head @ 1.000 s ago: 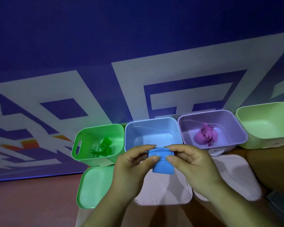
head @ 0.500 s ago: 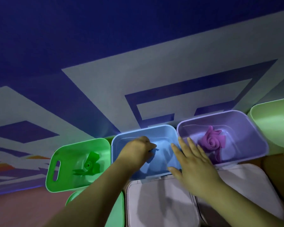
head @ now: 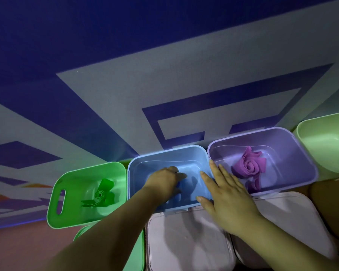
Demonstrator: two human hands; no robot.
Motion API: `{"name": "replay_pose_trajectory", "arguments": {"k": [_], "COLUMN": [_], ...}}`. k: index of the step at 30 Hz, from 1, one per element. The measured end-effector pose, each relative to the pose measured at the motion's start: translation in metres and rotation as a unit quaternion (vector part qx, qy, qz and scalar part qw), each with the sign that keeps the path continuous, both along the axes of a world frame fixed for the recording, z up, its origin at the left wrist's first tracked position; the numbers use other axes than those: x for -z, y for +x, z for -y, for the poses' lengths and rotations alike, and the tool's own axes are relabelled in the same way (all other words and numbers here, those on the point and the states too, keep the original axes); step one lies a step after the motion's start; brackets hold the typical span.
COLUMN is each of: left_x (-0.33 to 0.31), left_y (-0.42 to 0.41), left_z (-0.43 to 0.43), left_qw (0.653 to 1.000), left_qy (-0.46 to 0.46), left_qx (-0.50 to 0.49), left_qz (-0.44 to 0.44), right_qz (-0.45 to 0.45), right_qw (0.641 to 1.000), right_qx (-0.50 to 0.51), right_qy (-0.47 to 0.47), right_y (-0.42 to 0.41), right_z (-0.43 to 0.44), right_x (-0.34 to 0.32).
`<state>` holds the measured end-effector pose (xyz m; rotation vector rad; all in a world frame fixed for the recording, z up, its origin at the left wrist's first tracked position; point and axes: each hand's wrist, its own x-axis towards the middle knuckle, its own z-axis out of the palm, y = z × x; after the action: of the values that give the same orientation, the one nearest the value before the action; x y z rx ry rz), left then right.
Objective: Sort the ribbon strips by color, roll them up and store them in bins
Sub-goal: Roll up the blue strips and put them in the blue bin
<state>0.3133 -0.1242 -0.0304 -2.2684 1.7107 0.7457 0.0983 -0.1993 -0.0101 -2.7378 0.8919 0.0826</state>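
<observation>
Head view: a second ago both hands held the blue ribbon roll before the bins. Now the left hand (head: 164, 178) is down inside the blue bin (head: 192, 153), fingers curled; roll hidden, grip indeterminate. Right hand (head: 226, 194), fingers spread and empty, rests on the bin's rim. Judgement: deposit under way.

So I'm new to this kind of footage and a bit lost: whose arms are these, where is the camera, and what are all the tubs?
No machine here: a person wears a camera on the head, looking down at their own bare hands. The left hand reaches down inside the blue bin; whether it holds anything is hidden. The right hand lies flat and open on that bin's right rim. The green bin holds a rolled green ribbon, the purple bin a rolled purple ribbon. A pale green bin stands far right. Lids lie in front.
</observation>
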Motion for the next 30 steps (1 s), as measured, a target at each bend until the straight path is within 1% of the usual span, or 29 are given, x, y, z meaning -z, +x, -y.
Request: {"name": "replay_pose_trajectory", "arguments": {"k": [4,9,13,17,21,23,26,30], "left_x": [-0.012,-0.05,-0.081,-0.096,-0.094,-0.089,-0.079,-0.064], "left_y": [0.0,-0.019,-0.056,-0.106,-0.155,-0.179,-0.212,-0.258], "left_z": [-0.015,-0.048,-0.094,-0.138,-0.169,-0.179,-0.186,-0.181], "left_qw": [0.998,0.988,0.978,0.972,0.97,0.972,0.974,0.977], "left_qy": [-0.033,-0.09,-0.148,-0.19,-0.213,-0.211,-0.208,-0.192], "left_qx": [-0.057,-0.123,-0.148,-0.14,-0.118,-0.104,-0.081,-0.056], "left_qz": [-0.011,-0.018,-0.013,-0.007,0.016,0.0,-0.037,-0.07], "right_qz": [-0.004,-0.013,-0.023,-0.022,-0.037,-0.039,-0.07,-0.088], "right_qw": [1.0,0.998,0.998,0.998,0.996,0.993,0.988,0.978], "right_qx": [-0.002,0.0,0.015,0.039,0.074,0.098,0.132,0.178], "right_qy": [0.03,0.062,0.053,0.048,0.042,0.043,0.024,0.056], "right_y": [-0.003,-0.023,-0.05,-0.091,-0.147,-0.177,-0.223,-0.288], "right_z": [0.0,-0.01,-0.026,-0.048,-0.079,-0.094,-0.112,-0.123], "right_x": [-0.008,-0.035,-0.059,-0.075,-0.08,-0.079,-0.075,-0.061]}}
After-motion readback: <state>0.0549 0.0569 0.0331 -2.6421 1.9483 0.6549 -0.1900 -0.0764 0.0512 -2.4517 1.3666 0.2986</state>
